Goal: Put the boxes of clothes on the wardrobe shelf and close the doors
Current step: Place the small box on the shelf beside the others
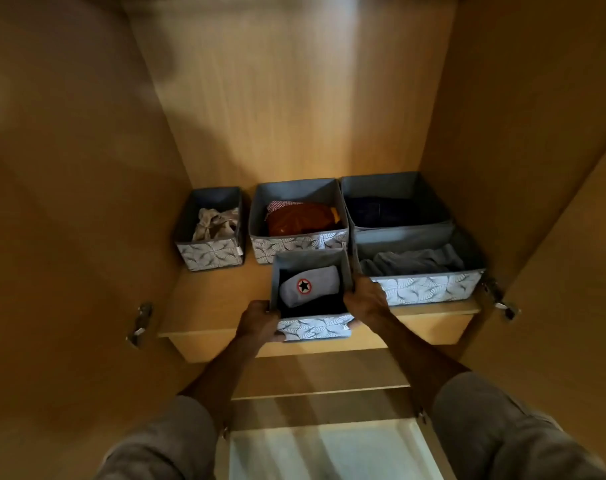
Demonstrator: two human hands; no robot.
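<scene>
A small grey fabric box point(315, 327) with a leaf pattern sits at the front edge of the wardrobe shelf point(218, 306). Inside it lie dark clothes and a grey item with a star badge. My left hand point(260, 322) grips its left front corner, and my right hand point(365, 299) grips its right wall. Behind it stand several more boxes: a narrow one point(209, 256) with beige cloth, a middle one point(299, 242) with orange and checked clothes, a back right one point(395, 188) with dark clothes, and a wide front right one point(429, 285) with grey clothes.
Both wardrobe doors stand open, the left door point(52, 202) and the right door point(554, 202), with metal hinges point(140, 323) at shelf height. Lower shelves point(322, 375) and a pale surface point(329, 452) show below. Bare shelf lies to the left of the held box.
</scene>
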